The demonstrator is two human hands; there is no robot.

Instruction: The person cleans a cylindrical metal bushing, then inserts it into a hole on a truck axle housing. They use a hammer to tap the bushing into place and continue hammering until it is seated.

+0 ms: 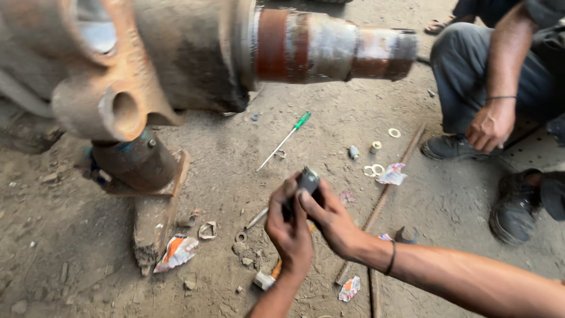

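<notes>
Both my hands meet low in the middle of the view around a small dark grey metal part (308, 178). My left hand (289, 228) wraps its lower side, and my right hand (329, 218) pinches its top with thumb and fingers. A dark band sits on my right wrist. A big rusty axle housing (194, 53) with a stepped spindle (335, 47) hangs over the dirt floor above my hands, resting on a jack (135, 162) and a wooden block (154, 221).
A green-handled screwdriver (286, 139) lies on the dirt ahead. Washers and rings (374, 170), a crumpled wrapper (393, 174), a long rusty rod (385, 197) and scraps lie around. Another person squats at right, hand (489, 125) hanging over a knee, shoe (517, 207) nearby.
</notes>
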